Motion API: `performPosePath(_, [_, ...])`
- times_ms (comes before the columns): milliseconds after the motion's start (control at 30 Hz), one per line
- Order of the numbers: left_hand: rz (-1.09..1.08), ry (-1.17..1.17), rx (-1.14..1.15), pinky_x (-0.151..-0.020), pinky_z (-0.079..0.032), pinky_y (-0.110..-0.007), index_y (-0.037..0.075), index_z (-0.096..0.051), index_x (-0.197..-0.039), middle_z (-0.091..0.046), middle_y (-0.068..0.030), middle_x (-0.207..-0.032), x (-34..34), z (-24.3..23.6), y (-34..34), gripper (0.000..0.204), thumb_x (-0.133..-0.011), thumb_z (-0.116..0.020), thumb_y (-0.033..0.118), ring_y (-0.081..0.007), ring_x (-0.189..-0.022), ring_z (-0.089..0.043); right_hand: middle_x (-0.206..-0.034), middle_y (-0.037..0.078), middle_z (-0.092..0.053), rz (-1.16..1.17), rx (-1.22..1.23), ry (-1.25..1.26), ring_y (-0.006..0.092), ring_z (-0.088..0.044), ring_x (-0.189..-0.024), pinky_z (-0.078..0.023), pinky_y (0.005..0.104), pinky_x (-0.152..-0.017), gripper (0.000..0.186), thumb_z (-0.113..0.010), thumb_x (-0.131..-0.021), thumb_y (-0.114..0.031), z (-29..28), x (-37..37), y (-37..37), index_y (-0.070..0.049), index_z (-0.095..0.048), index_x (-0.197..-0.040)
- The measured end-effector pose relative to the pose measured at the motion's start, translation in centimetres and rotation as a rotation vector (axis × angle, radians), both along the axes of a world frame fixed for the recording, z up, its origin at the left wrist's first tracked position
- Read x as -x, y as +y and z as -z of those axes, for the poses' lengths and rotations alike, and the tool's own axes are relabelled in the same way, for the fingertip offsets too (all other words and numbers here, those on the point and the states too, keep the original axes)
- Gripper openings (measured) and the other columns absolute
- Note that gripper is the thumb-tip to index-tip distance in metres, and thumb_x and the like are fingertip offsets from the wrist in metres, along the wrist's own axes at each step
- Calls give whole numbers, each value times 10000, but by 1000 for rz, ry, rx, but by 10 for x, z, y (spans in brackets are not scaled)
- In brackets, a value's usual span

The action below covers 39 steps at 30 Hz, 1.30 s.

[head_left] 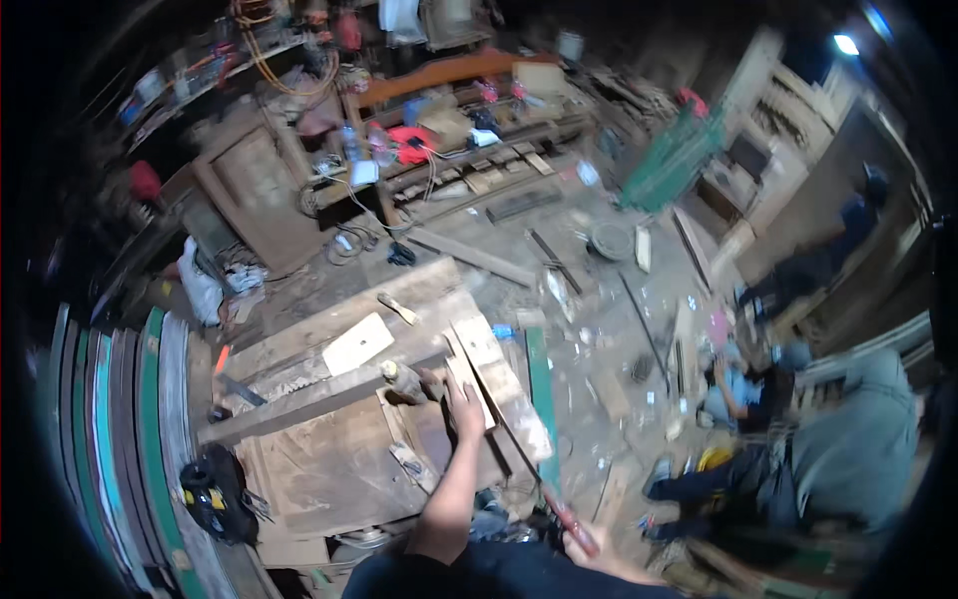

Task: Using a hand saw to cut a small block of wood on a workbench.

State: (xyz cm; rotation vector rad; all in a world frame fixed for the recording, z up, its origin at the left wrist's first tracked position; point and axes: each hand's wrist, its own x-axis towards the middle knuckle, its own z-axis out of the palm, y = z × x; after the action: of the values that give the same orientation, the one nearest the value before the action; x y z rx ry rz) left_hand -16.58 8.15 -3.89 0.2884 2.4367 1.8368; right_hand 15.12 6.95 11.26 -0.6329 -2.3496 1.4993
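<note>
My left hand (466, 411) grips a pale wooden piece (485, 407) at the right side of the workbench (309, 464), fingers stretched forward along it. My right hand (591, 551) is closed round the red handle of a long saw (519, 447). Its thin dark blade, seen nearly edge-on, runs up along the right side of the pale piece. Beyond the blade lies a pale wood block (481, 342). Just left of my left hand stands a stubby, pale-topped object (401, 379), its kind unclear. Whether the blade touches the wood is blurred.
On the bench lie a pale board (357, 344), a small wooden-handled tool (397, 307) and a long beam (299, 401). A black bag-like object (215, 494) sits left, beside upright coloured panels (150, 429). At right a person in grey (858, 439) bends low. Wood scraps litter the floor.
</note>
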Motion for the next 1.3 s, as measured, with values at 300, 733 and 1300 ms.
performPosePath(300, [52, -592, -634, -938, -425, -322, 8, -393, -1340, -510, -82, -1182, 79, 167, -58, 437, -1009, -423, 291, -197, -1009, -549, -712, 193, -537, -92, 28, 458, 270, -518, -632, -455, 366, -637, 245, -608, -801, -117, 90, 215, 37, 27, -549, -991])
performPosePath(733, [78, -13, -39, -1107, -243, -364, -43, -324, -1410, -378, -217, -1441, 4, 33, 4, 493, -1000, -399, 220, -319, -1338, -353, -686, 95, -592, -50, 132, -19, 277, -613, -569, -485, 384, -556, 132, -603, -788, -74, 29, -29, 14, -23, -577, -907])
performPosePath(1300, [114, -49, -21, -1124, -212, -349, -49, -256, -1439, -318, -206, -1480, 15, 31, -7, 523, -1016, -384, 232, -289, -1377, -296, -777, 197, -602, -161, 139, 27, 354, -601, -706, -468, 389, -631, 215, -541, -879, -123, 3, 30, 43, -41, -592, -1071])
